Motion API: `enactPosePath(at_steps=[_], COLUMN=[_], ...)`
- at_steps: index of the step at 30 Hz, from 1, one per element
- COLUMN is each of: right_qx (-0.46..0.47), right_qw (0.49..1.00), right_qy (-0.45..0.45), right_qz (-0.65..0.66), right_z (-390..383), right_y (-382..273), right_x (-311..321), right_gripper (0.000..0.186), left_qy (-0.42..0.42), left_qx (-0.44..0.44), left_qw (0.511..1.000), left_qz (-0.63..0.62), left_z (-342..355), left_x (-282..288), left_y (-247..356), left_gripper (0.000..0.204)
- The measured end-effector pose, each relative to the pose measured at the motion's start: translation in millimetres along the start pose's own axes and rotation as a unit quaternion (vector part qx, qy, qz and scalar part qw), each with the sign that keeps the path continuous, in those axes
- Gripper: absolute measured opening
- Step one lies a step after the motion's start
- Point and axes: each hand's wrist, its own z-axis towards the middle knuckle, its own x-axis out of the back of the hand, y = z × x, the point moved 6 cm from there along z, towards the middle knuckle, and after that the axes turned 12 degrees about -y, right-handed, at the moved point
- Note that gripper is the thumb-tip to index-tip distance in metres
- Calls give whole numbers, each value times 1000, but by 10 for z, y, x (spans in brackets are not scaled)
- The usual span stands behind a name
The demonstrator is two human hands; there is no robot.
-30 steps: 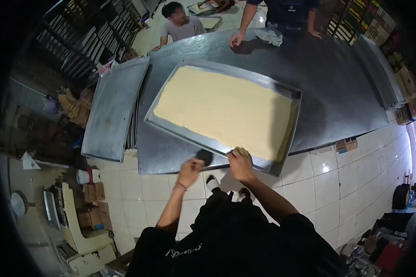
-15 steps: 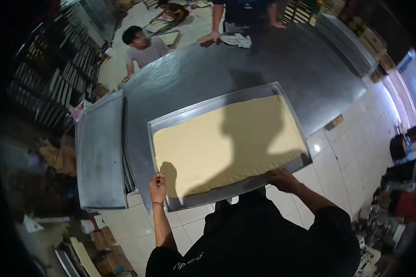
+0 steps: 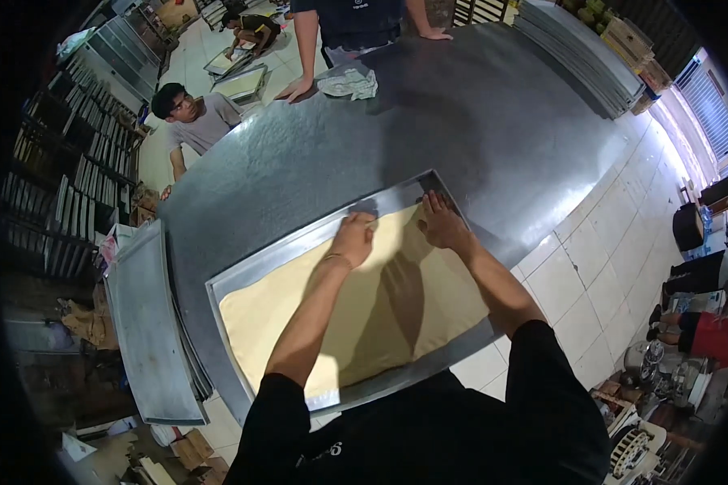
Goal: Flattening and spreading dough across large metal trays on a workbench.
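Observation:
A wide sheet of pale yellow dough [image 3: 287, 299] lies in a shallow rectangular metal tray [image 3: 279, 238] on the near part of the metal table. Along the dough's far edge, my left hand [image 3: 354, 240] has its fingers curled down and closed on the sheet, the fingertips partly hidden. My right hand [image 3: 441, 220] rests at the dough's far right corner, palm down, fingers stretched toward the tray's far wall. Both forearms reach across the sheet and cover parts of it; their shadows fall on its middle.
Stacked metal trays [image 3: 150, 323] lean at the table's left side. More flat trays [image 3: 578, 56] are piled at the far right. A crumpled cloth [image 3: 349, 84] lies on the metal table [image 3: 299, 162] near a standing person's hand. Another person crouches beside the table's left edge.
Both hands have left the tray's near rim and reached over to the dough's far edge. In the picture, the tray has shifted left and down with the view.

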Motion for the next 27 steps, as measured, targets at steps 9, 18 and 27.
enactPosePath(at_steps=[9,18,27], right_qx=[121,190,170], right_qw=[986,959,983], right_qy=[103,206,13], right_qz=[-40,-43,-67], right_z=[152,379,583], right_y=[28,-224,-665], right_x=[116,503,-27], right_gripper=[60,57,61], left_qy=[90,196,247], left_qx=[96,30,132], left_qw=[980,969,921], left_qz=[150,149,272], left_z=[816,761,99], left_x=[-684,-349,-27], left_y=[244,-160,-392], left_gripper=[21,23,19])
